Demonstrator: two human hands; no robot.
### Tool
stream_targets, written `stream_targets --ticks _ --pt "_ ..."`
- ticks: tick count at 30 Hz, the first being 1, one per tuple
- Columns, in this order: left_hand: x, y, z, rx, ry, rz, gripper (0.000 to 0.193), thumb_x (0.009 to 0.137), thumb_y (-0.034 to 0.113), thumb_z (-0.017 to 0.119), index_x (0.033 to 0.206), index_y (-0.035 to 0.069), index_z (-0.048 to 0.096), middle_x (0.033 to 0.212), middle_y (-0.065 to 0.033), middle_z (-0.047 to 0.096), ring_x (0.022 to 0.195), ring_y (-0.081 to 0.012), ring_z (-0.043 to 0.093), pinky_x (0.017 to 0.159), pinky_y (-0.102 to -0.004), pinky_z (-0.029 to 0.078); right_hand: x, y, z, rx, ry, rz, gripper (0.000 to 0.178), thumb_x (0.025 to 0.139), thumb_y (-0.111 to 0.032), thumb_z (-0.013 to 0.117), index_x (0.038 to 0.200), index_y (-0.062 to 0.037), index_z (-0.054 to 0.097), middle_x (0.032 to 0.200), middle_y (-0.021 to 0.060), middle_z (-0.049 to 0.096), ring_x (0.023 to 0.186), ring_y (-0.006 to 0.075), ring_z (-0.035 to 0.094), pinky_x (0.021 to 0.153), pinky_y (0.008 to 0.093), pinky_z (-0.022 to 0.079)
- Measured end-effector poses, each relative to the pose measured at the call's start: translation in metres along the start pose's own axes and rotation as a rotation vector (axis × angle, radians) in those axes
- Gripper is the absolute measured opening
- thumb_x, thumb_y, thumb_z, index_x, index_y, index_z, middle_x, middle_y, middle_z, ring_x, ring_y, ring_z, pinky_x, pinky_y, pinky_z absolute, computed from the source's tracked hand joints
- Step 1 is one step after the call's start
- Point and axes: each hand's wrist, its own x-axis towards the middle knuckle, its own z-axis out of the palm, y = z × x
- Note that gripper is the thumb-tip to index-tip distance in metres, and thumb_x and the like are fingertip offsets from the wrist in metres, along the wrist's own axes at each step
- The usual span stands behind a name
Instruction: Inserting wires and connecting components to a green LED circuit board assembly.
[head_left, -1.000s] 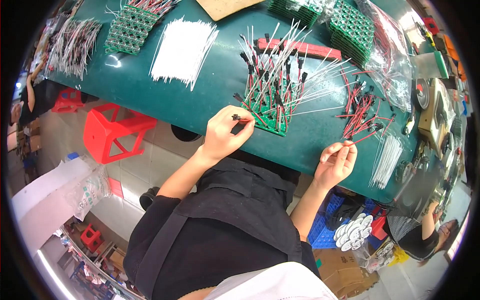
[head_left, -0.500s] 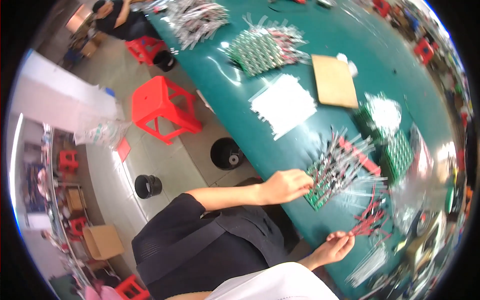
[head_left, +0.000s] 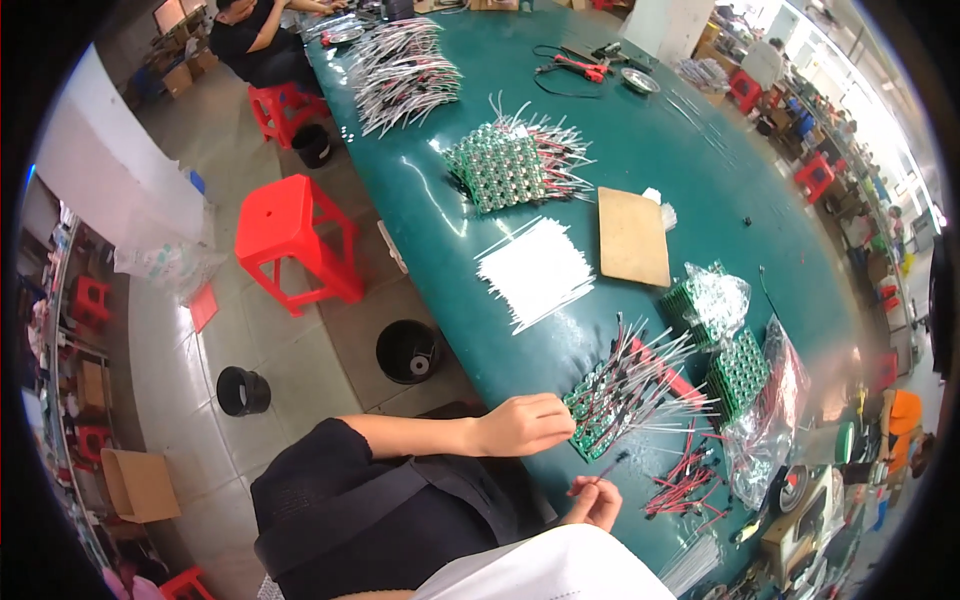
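My left hand (head_left: 525,427) is closed at the near left edge of a green circuit board panel (head_left: 592,422), its fingertips gripping that edge. Many white, red and black wires (head_left: 655,385) stick up from the panel and fan out to the right. My right hand (head_left: 597,502) pinches a thin wire (head_left: 609,470) between thumb and fingers; its dark end points up toward the panel. To the right of this hand lies a loose pile of red and black wires (head_left: 688,482). A bundle of white sticks or tubes (head_left: 692,562) rests below that pile.
Beyond the panel are white tubes (head_left: 538,272), a brown board (head_left: 632,238), wired circuit boards (head_left: 500,168) and a wire heap (head_left: 405,75). Bare green panels (head_left: 738,372) and a plastic bag (head_left: 765,425) sit right. A red stool (head_left: 295,240) stands left; another person (head_left: 258,40) sits far left.
My right hand has moved left from the red wire pile toward the panel, with a wire in its pinch. My left hand stays at the panel edge. The view has shifted and sharpened.
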Motion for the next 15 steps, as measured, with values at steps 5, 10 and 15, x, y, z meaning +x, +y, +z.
stream_targets --ticks 5,10,15 --pt "-0.001 0.031 -0.016 -0.559 -0.199 -0.26 0.021 0.084 0.01 0.075 0.101 0.001 0.068 0.095 -0.006 0.068 0.087 -0.0226 0.065 0.075 -0.0325 0.052 0.001 0.003 0.01 -0.263 -0.168 -0.058 0.007 0.09 -0.004 0.062 0.089 0.0026 0.059 0.082 0.0126 0.062 0.066 0.0195 0.057 0.06 0.0305 0.047" --pt "-0.003 0.029 -0.014 -0.564 -0.276 -0.303 0.011 0.088 0.011 0.07 0.096 0.003 0.073 0.097 -0.0061 0.07 0.092 -0.0211 0.065 0.08 -0.0323 0.052 -0.002 -0.001 0.014 -0.346 -0.167 -0.146 0.008 0.089 -0.005 0.063 0.087 0.0024 0.058 0.079 0.013 0.059 0.067 0.0236 0.057 0.061 0.0332 0.046" --pt "-0.006 0.026 -0.016 -0.544 -0.268 -0.347 0.012 0.087 0.011 0.072 0.095 0.002 0.073 0.097 -0.0076 0.071 0.089 -0.0223 0.066 0.079 -0.032 0.052 -0.013 0.001 0.009 -0.33 -0.151 0.086 0.008 0.09 -0.005 0.063 0.087 0.0014 0.058 0.077 0.0111 0.058 0.066 0.0227 0.056 0.061 0.0317 0.046"
